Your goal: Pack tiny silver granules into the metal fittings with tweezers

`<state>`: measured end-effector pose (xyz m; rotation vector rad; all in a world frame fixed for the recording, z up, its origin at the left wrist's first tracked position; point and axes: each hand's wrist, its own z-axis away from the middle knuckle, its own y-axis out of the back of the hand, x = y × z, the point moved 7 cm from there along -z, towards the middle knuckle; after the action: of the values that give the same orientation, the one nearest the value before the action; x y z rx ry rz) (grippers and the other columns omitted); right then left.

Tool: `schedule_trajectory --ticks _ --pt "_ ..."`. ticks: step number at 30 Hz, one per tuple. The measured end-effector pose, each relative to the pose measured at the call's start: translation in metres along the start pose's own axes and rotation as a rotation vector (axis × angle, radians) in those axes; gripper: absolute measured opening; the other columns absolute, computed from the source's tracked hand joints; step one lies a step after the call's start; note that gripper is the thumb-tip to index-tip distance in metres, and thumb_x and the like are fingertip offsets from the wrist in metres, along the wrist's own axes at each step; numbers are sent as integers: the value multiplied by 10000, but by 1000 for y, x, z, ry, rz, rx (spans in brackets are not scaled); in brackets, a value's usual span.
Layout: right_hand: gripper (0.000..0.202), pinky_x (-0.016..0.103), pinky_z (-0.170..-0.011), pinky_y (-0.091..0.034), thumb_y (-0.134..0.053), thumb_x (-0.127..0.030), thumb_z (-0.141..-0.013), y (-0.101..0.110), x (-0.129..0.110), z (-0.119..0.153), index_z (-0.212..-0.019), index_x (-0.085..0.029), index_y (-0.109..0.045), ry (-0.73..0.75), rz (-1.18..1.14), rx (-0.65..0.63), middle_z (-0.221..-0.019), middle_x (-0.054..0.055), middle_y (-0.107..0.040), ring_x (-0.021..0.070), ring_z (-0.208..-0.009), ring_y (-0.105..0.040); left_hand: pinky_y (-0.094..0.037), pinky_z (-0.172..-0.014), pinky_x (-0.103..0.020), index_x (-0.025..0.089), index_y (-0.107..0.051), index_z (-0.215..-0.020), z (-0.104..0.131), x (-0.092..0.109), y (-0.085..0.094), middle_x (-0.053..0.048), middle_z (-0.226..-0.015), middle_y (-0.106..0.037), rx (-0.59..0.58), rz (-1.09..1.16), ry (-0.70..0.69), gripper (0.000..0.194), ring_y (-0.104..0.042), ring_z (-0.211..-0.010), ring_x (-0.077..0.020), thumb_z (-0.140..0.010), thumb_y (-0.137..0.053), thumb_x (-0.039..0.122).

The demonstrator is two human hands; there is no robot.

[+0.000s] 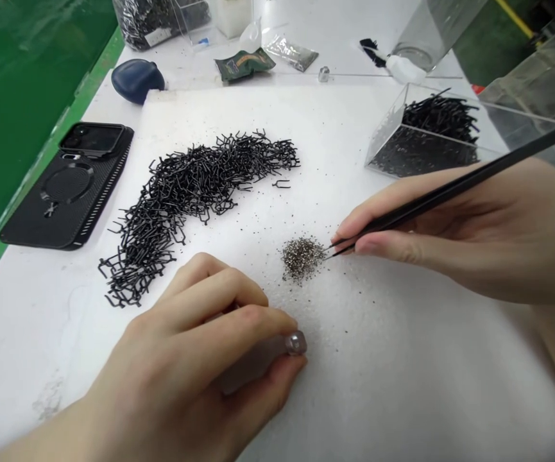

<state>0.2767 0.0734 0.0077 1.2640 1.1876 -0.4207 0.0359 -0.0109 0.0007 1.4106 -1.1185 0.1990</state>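
Observation:
My right hand (493, 237) grips black tweezers (426, 201) between thumb and fingers. Their thin tips meet the right edge of a small heap of tiny, shiny metal bits (301, 260) on the white mat (392, 359). In the lower middle, my left hand (195, 353) is closed, pinching a small clear piece with a rounded end (296, 343) between thumb and fingers; most of it is hidden. Beyond the left hand curves a long pile of black fork-shaped parts (200, 179), with one loose fork (281, 184) beside it.
A clear box (383, 144) of black parts (443, 119) stands behind my right hand. At left lie a black-cased phone (68, 186) and a dark blue case (137, 80). Along the back are a green packet (244, 65), a clear bag (291, 51) and a transparent cylinder (434, 32).

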Motion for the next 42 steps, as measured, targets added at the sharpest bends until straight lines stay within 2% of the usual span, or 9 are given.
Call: schedule_trajectory --ticks 4,12,17,22,26,31,34,38,42 --pt "70 339 -764 -805 -970 -333 -1022 1 0 1 -1044 -394 -998 35 27 -15 -988 -34 -963 232 -798 -902 -630 -835 -351 355 -827 -1169 0 -1 -2 22 -992 -796 -10 23 1 272 -713 -919 -207 -1023 -833 125" --pt "72 379 -795 -812 -980 -361 -1020 -4 -1 3 -1063 -411 -1010 30 18 -20 -1030 -19 -973 263 -884 -933 -659 -843 -374 340 -825 -1157 -1 -1 -2 10 -987 -798 -25 24 -12 262 -722 -923 -215 -1016 -845 119" --pt "62 362 -816 -808 -990 -361 -1016 -2 -1 4 -1055 -403 -1012 39 15 -21 -1055 -22 -980 266 -930 -944 -664 -860 -368 327 -830 -1162 -1 -1 -2 16 -985 -801 -15 29 -18 276 -718 -913 -203 -1023 -834 89" --pt "50 326 -805 -785 -969 -388 -1025 -1 0 5 -1045 -366 -1009 5 32 -41 -1052 -18 -980 247 -955 -943 -633 -877 -360 327 -842 -1116 1 -1 -1 34 -936 -782 32 50 -22 192 -706 -882 -193 -1044 -828 150" --pt "43 322 -825 -781 -974 -363 -1014 -2 -1 4 -1043 -366 -1006 -2 38 -38 -1046 -28 -979 238 -955 -939 -617 -913 -354 332 -845 -1135 1 -1 -2 40 -972 -792 13 22 -15 243 -712 -923 -187 -1051 -825 104" --pt "41 304 -835 -782 -972 -351 -1011 -1 -1 2 -1036 -367 -1001 -32 14 -38 -1038 -38 -978 221 -935 -936 -626 -904 -375 321 -843 -1126 -1 -1 0 37 -970 -797 20 24 -17 217 -711 -923 -194 -1057 -823 116" --pt "56 310 -838 -790 -969 -338 -1016 -1 -2 2 -1053 -366 -1000 -32 -1 -41 -1042 -33 -977 220 -921 -936 -633 -916 -362 326 -847 -1133 -1 -1 -1 41 -973 -794 5 18 -14 245 -715 -929 -187 -1054 -830 94" --pt "74 303 -859 -794 -971 -322 -1004 -2 -1 3 -1050 -372 -1000 -35 12 -42 -1069 -37 -981 228 -961 -946 -634 -908 -364 333 -859 -1120 -1 -1 -1 37 -957 -794 15 36 -3 198 -718 -915 -195 -1056 -838 147" --pt "82 306 -852 -792 -961 -327 -1022 -1 1 5 -1045 -397 -998 -26 17 -35 -1062 -50 -979 229 -975 -946 -625 -934 -309 340 -866 -1111 -2 -1 -1 52 -968 -795 12 32 21 209 -711 -927 -168 -1065 -846 137"
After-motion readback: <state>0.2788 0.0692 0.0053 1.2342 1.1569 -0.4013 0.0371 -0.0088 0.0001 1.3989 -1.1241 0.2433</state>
